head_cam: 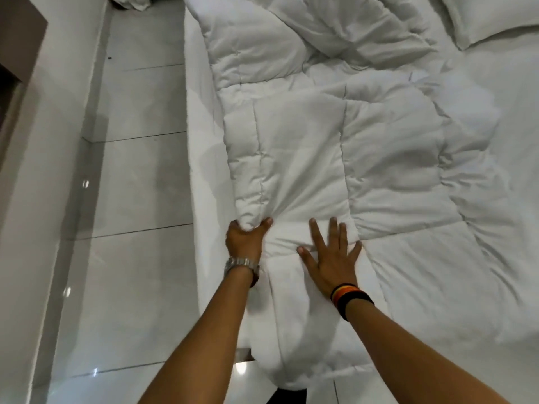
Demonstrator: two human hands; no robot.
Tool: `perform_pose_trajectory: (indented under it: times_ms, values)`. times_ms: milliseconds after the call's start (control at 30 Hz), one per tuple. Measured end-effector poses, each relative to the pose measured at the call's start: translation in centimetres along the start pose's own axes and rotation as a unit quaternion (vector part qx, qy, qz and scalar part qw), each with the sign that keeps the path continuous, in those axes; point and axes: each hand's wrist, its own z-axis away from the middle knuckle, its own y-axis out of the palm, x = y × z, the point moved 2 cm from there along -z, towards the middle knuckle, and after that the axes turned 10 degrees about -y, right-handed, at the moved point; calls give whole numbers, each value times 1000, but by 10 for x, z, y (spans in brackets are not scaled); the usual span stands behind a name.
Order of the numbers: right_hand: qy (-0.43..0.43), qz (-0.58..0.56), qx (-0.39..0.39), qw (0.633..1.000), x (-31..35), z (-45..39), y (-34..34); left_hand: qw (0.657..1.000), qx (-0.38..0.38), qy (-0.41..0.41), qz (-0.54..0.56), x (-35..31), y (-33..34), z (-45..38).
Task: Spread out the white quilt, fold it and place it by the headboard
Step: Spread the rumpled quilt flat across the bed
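Note:
The white quilt (335, 147) lies rumpled over the bed, stitched in large squares, with one end hanging over the near edge toward me. My left hand (245, 239), with a metal watch at the wrist, pinches a bunched fold of the quilt near the bed's left side. My right hand (332, 255), with a striped wristband, rests flat on the quilt with fingers spread, just right of the left hand. The far part of the quilt is heaped in folds.
A white pillow (493, 16) lies at the top right of the bed. The bed's left edge (198, 158) borders a glossy light tiled floor (137, 199). A white wall and dark wood trim (20, 53) run along the far left.

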Motion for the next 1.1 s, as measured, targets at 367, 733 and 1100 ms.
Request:
perform_pose_trajectory:
  times_ms: [367, 733, 1100]
  values:
    - [61, -34, 50, 996, 56, 27, -7, 991, 105, 9, -87, -3, -110, 13]
    - [68, -179, -214, 958, 130, -88, -133, 983, 182, -20, 28, -168, -56, -79]
    - [188, -46, -69, 979, 136, -277, -87, 987, 157, 21, 5, -326, 66, -245]
